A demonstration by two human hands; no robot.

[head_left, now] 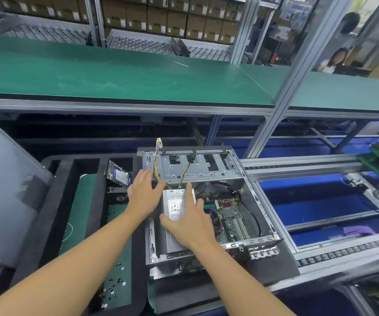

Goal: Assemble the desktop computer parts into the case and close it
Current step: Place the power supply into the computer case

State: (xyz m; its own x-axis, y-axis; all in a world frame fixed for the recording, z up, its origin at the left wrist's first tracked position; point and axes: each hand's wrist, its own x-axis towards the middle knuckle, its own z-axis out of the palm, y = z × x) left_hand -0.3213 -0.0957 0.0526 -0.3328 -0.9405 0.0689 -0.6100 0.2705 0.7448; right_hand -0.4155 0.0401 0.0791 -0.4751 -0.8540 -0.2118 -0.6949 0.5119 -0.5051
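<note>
Silvery sheet steel sits under the right hand, which rests on the boxy PSU with straight, spread fingers, thumb at the near labelled face. The left hand is flat and relaxed just left of it, gripping nothing, thumb near the yellow and purple cables that rise from the PSU. The PSU stands in the left half of the open, punched-metal case, beside the green motherboard. A glossy hard drive leans in the black foam tray; small round screws dot its green inlay. A perforated grey panel is at far left.
</note>
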